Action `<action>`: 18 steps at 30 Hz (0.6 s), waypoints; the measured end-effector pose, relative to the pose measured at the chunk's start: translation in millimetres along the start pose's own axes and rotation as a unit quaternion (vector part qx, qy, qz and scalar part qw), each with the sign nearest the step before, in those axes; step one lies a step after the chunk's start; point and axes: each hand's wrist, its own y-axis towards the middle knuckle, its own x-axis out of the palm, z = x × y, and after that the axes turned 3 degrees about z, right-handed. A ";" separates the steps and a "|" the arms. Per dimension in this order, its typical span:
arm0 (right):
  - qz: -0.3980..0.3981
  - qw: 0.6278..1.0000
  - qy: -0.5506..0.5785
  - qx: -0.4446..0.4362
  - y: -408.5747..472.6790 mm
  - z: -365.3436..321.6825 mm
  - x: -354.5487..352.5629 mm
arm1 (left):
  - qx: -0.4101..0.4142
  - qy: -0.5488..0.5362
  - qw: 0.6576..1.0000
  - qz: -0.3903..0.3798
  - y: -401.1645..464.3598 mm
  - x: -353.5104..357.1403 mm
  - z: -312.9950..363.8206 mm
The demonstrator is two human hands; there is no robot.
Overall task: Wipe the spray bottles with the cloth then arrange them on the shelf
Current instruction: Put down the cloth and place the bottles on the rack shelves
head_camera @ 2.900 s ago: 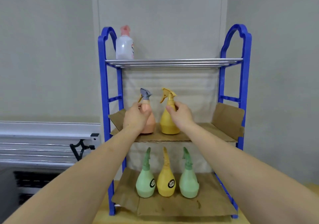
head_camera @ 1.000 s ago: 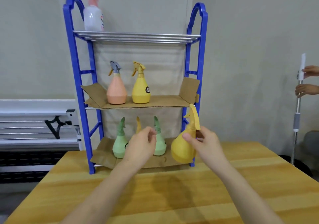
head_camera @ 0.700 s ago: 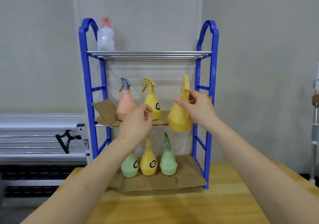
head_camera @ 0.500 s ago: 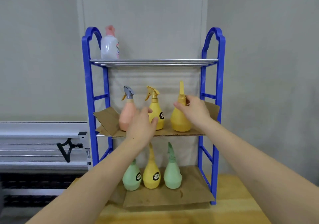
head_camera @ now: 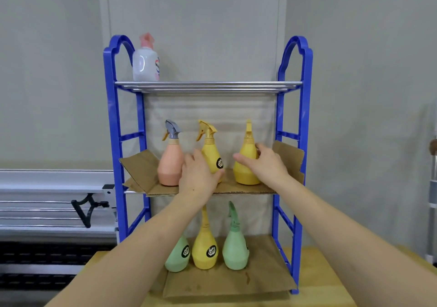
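A: Counting bottles on the blue shelf [head_camera: 111, 141]: how many?

B: Seven. One white bottle [head_camera: 145, 64] on the top rack. Three on the middle tier: a pink spray bottle [head_camera: 169, 167], a yellow spray bottle [head_camera: 210, 150], a darker yellow bottle [head_camera: 246, 162]. Three at the bottom: green [head_camera: 177, 257], yellow [head_camera: 204, 252], green [head_camera: 235, 250].

A: And the grip of each hand?

B: The right hand [head_camera: 267, 165] wraps loosely around the darker yellow bottle, which stands on the cardboard. The left hand [head_camera: 198, 176] lies spread against the yellow spray bottle's base, fingers not closed. The shelf stands on the table [head_camera: 331, 283].
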 end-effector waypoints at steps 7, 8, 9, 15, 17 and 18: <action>-0.030 0.999 -0.028 0.022 2.7 12.3 7.1 | -0.013 0.020 1.000 -0.014 8.9 4.7 9.3; -0.028 0.999 -0.024 0.023 3.7 12.7 8.1 | -0.021 0.017 0.999 -0.017 11.0 4.9 10.1; -0.026 0.999 -0.019 0.029 4.0 12.9 8.7 | -0.030 0.013 0.999 -0.019 12.8 5.7 10.6; -0.027 0.998 0.029 0.046 4.1 19.4 9.0 | -0.013 -0.012 0.999 -0.042 18.7 14.8 5.9; -0.037 0.997 0.051 0.048 4.2 21.0 7.6 | -0.004 -0.041 0.997 -0.063 22.2 14.4 4.4; -0.044 0.996 0.060 0.050 5.0 22.2 7.4 | -0.001 -0.049 0.996 -0.069 24.0 14.2 3.1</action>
